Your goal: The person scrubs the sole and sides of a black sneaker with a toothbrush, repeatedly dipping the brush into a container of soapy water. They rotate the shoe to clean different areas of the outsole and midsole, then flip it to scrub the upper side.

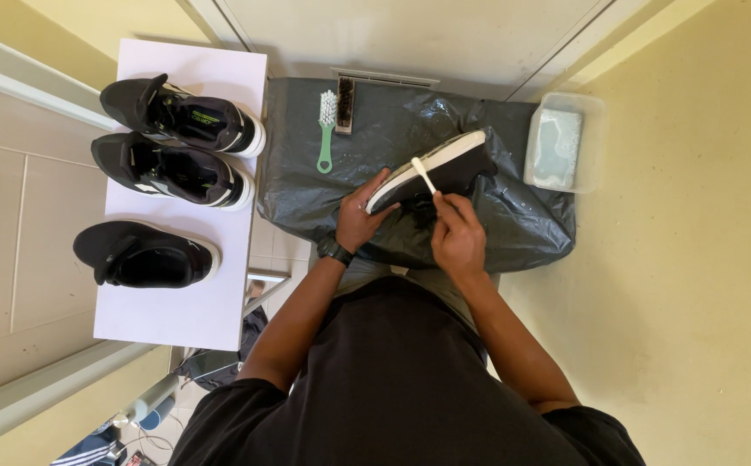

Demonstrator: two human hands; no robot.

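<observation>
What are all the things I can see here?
Held shoe: one, black with a white sole, over the plastic sheet.
Small brush: one, white, against the held shoe's sole.
Plastic sheet: one, dark grey and wet, across the middle.
Green brush: one, on the sheet's far left part.
Dark brush: one, brown-black, beside the green brush.
Tub: one, clear, holding pale water, right of the sheet.
Shoes on the board: three, black, at left.
White board: one, under those shoes.
Wristwatch: one, black, on the left wrist.
Left hand: grip on the held shoe.
Right hand: grip on the small brush.
</observation>
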